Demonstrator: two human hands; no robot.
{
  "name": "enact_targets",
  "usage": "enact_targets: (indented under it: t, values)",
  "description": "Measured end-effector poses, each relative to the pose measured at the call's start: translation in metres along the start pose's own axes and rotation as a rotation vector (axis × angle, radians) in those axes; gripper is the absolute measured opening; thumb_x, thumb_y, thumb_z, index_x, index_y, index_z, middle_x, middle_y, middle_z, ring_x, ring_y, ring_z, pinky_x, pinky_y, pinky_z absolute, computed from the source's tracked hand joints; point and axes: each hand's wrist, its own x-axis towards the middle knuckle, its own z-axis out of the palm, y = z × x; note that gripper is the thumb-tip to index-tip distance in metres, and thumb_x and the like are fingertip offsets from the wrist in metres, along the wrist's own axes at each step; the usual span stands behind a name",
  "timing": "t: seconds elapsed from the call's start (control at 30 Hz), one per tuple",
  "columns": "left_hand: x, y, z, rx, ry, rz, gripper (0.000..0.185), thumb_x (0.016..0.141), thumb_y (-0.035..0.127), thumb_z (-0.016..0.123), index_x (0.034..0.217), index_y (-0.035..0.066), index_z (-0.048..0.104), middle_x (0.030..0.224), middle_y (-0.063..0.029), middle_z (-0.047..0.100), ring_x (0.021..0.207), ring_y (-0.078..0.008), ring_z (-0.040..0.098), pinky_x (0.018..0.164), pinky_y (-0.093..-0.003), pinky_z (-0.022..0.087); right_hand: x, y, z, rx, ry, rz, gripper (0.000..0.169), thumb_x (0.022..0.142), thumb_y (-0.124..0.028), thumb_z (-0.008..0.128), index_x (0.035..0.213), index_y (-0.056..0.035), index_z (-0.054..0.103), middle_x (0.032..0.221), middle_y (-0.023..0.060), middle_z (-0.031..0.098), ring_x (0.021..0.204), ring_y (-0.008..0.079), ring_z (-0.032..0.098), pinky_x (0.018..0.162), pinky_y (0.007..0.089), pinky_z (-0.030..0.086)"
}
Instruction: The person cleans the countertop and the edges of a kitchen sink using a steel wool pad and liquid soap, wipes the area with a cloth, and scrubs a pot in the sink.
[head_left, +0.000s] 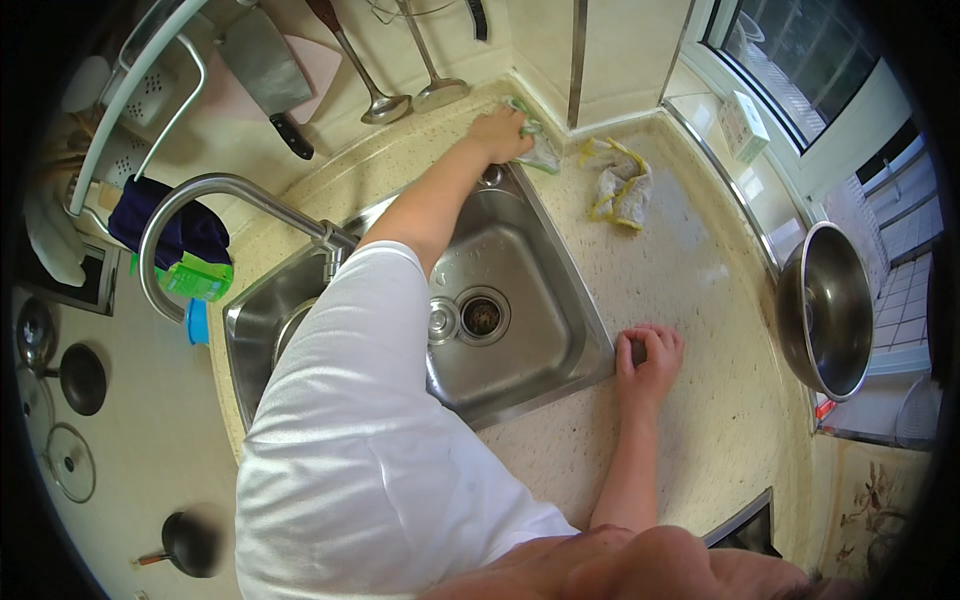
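My left hand (501, 135) reaches over the far corner of the sink to the back of the counter, its fingers pressed onto a crumpled green-and-white cloth (538, 155). Beside the sink's right edge my right hand (651, 356) rests on the stone-look counter, thumb apart from bent fingers, with a dark patch, seemingly shadow, between them. Farther back lies a crumpled white cloth with yellow edges (622, 184), touched by neither hand. The stainless steel sink (517, 255) has a drain (481, 315) with a round strainer (442, 320) beside it.
A curved steel faucet (217, 182) rises at left, near a dark blue cloth (169, 225) and a green package (199, 277). A cleaver (266, 64), a knife (291, 135) and a ladle (386, 106) hang behind. A metal bowl (836, 311) and small box (742, 126) stand right.
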Motion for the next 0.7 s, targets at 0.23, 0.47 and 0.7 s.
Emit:
enact_targets:
  t: [0.23,0.47,0.7]
  values:
    - [-0.015,-0.045,0.001,-0.051,0.062,-0.050,0.060,0.091,0.044,0.046,0.137,0.006,0.044,0.141,-0.0088,0.047,0.130,-0.0270,0.041,0.105,-0.0427,0.037,-0.002,0.001,-0.002,0.009,-0.034,0.045,0.010,0.070,-0.003,0.071,0.076,-0.0079,0.064,0.088,0.0071,0.063,0.097,0.0312,0.055,0.086,0.0412,0.044]
    - [-0.076,-0.091,0.009,-0.122,0.331,-0.302,0.046,0.083,0.030,0.056,0.117,0.000,0.056,0.114,-0.0184,0.062,0.115,-0.0325,0.051,0.095,-0.0454,0.044,0.001,-0.006,-0.002,0.008,-0.018,0.023,0.011,0.070,-0.003,0.071,0.076,-0.0074,0.064,0.088,0.0070,0.063,0.095,0.0316,0.055,0.085,0.0418,0.044]
    - [-0.057,-0.091,0.022,-0.103,0.875,-0.140,0.034,0.073,0.002,0.063,0.107,-0.002,0.057,0.117,-0.0216,0.056,0.106,-0.0381,0.051,0.094,-0.0456,0.043,0.003,-0.004,0.001,-0.004,-0.004,-0.010,0.011,0.069,-0.004,0.072,0.076,-0.0079,0.064,0.088,0.0073,0.063,0.094,0.0315,0.055,0.086,0.0419,0.044]
